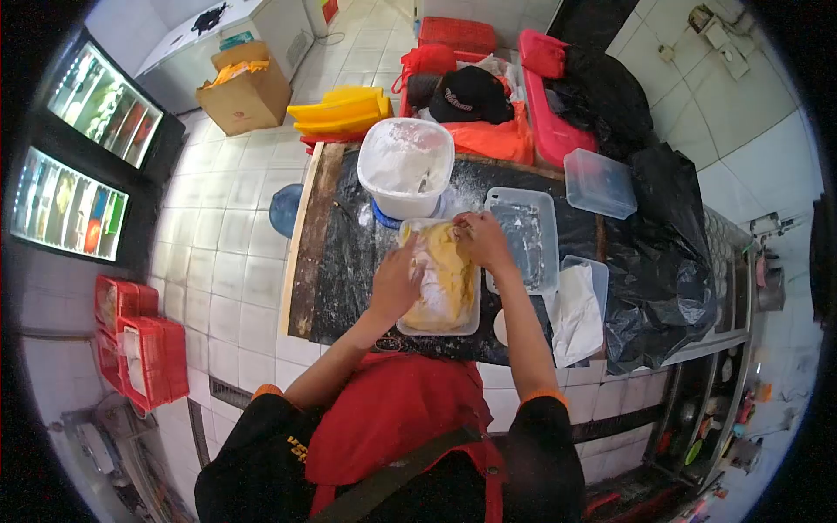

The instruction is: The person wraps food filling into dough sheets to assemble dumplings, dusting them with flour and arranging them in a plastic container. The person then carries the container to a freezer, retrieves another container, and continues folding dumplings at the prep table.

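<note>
A clear rectangular container point(479, 305) stands near the front of the black-covered table, filled with yellow dough point(446, 272) dusted with white flour. My left hand point(398, 283) lies on the left side of the dough, fingers spread. At the container's far right corner is my right hand point(482, 239), its fingers bent together at the dough's edge; what they grip is too small to make out. Just behind stands a white tub point(405, 196) of flour on a blue base. To the right lies a clear lid or tray point(527, 240) with flour traces.
A white cloth point(575, 314) and a clear container point(602, 183) lie on the right, beside black plastic sheeting point(663, 261). Behind the table are yellow trays point(344, 113), a black cap point(472, 94) and a pink lid point(558, 122). Red crates point(157, 362) stand at left.
</note>
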Demonstrator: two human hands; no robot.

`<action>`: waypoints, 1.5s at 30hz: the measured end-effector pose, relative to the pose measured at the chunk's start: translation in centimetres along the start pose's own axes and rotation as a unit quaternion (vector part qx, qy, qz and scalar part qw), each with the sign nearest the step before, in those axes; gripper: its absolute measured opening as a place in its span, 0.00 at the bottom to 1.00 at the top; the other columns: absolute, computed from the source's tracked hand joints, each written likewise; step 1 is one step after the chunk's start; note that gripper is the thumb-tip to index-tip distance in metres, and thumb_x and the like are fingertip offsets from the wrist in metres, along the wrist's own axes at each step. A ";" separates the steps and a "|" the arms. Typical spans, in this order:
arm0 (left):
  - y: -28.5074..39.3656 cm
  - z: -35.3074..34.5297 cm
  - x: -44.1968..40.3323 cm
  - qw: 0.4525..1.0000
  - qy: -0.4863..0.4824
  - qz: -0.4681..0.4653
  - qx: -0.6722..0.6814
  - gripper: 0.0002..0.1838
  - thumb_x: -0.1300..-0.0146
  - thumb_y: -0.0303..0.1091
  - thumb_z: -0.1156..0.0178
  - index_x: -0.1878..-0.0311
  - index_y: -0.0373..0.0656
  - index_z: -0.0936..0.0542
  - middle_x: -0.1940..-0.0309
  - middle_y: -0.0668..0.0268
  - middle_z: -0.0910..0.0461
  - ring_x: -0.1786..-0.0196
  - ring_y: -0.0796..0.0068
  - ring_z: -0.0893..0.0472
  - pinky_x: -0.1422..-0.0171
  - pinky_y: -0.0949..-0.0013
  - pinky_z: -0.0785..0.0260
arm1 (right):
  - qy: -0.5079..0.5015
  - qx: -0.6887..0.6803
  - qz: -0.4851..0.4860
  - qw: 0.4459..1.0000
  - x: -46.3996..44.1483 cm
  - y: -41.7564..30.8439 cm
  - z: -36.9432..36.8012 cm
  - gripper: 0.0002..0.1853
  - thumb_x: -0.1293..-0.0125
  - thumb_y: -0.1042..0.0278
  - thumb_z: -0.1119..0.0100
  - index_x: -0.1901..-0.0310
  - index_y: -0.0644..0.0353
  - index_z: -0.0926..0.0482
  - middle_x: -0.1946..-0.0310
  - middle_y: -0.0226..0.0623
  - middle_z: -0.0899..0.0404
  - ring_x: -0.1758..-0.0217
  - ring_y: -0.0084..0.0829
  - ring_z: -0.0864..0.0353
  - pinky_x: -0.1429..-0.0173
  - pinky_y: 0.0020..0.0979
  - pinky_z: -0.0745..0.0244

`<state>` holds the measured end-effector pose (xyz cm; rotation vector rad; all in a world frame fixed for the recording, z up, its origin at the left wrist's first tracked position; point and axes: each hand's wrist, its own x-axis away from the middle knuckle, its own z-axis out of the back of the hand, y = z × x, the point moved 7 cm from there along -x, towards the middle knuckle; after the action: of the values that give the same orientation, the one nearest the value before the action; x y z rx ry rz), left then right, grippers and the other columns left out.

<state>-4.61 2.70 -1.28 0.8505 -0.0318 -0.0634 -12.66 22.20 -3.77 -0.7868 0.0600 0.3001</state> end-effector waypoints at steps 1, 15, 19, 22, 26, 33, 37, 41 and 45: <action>1.3 -0.3 -0.6 0.992 0.032 -0.111 -0.052 0.39 0.39 0.32 0.35 0.26 0.44 0.40 0.46 0.49 0.21 0.43 0.50 0.24 0.41 0.52 0.29 | -0.009 0.033 -0.014 0.999 -0.1 -0.5 0.3 0.15 0.41 0.67 0.34 0.51 0.54 0.19 0.60 0.45 0.20 0.55 0.46 0.20 0.46 0.40 0.25; 0.6 -2.6 -3.1 0.956 -0.147 -0.172 -0.185 0.43 0.38 0.42 0.36 0.24 0.41 0.45 0.36 0.45 0.29 0.28 0.43 0.37 0.25 0.48 0.48 | 0.225 0.004 0.058 0.973 3.9 -3.4 5.1 0.16 0.42 0.70 0.42 0.50 0.55 0.19 0.57 0.46 0.18 0.52 0.50 0.21 0.43 0.49 0.27; 0.9 1.8 -0.9 0.976 -0.048 -0.193 -0.085 0.36 0.37 0.36 0.37 0.27 0.39 0.38 0.34 0.46 0.30 0.26 0.48 0.38 0.23 0.51 0.49 | 0.378 0.107 -0.145 0.908 15.3 1.7 16.0 0.15 0.46 0.75 0.40 0.54 0.58 0.19 0.56 0.45 0.18 0.49 0.49 0.22 0.43 0.45 0.29; -0.4 5.3 1.0 0.988 -0.015 -0.148 -0.032 0.31 0.36 0.33 0.38 0.30 0.39 0.33 0.33 0.49 0.30 0.27 0.50 0.37 0.23 0.54 0.47 | 0.350 0.231 -0.308 0.854 25.7 9.6 18.6 0.15 0.43 0.70 0.36 0.53 0.56 0.20 0.52 0.45 0.19 0.46 0.49 0.23 0.41 0.47 0.30; -4.1 7.1 1.9 0.998 0.002 -0.064 0.021 0.26 0.35 0.32 0.40 0.34 0.40 0.28 0.33 0.51 0.30 0.28 0.54 0.34 0.24 0.57 0.46 | 0.249 0.384 -0.361 0.812 31.3 17.7 16.0 0.22 0.46 0.57 0.31 0.48 0.51 0.21 0.42 0.39 0.24 0.38 0.51 0.28 0.36 0.49 0.33; -3.4 9.8 1.8 0.996 0.051 -0.074 0.010 0.23 0.34 0.31 0.40 0.36 0.41 0.26 0.35 0.53 0.28 0.29 0.56 0.32 0.24 0.59 0.43 | 0.331 0.059 -0.295 0.895 26.7 3.5 23.2 0.14 0.46 0.76 0.31 0.62 0.59 0.27 0.73 0.34 0.27 0.70 0.28 0.26 0.60 0.31 0.28; -1.5 9.5 2.1 0.992 0.047 -0.115 0.025 0.21 0.33 0.31 0.40 0.37 0.41 0.25 0.37 0.54 0.25 0.31 0.57 0.29 0.27 0.58 0.40 | 0.355 -0.120 -0.122 0.919 20.3 -6.7 22.1 0.20 0.49 0.83 0.32 0.60 0.56 0.33 0.65 0.26 0.33 0.62 0.23 0.30 0.53 0.27 0.30; 1.2 10.6 2.7 0.984 0.086 -0.131 0.087 0.20 0.33 0.30 0.41 0.38 0.40 0.25 0.37 0.54 0.26 0.31 0.56 0.29 0.27 0.58 0.39 | 0.287 -0.283 -0.111 0.908 14.5 -8.5 13.8 0.26 0.51 0.81 0.29 0.54 0.54 0.32 0.56 0.29 0.32 0.50 0.26 0.31 0.42 0.30 0.32; 3.0 10.3 3.0 0.974 0.114 -0.175 0.090 0.24 0.34 0.35 0.40 0.35 0.41 0.27 0.36 0.53 0.27 0.28 0.53 0.33 0.24 0.54 0.45 | 0.179 -0.166 -0.109 0.964 11.7 -5.3 1.6 0.28 0.52 0.71 0.26 0.48 0.55 0.26 0.50 0.43 0.27 0.43 0.44 0.24 0.40 0.37 0.29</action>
<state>-2.02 -3.27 7.84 1.0324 0.3328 -0.2969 -0.04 22.66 -0.88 -1.1647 0.2677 -0.0486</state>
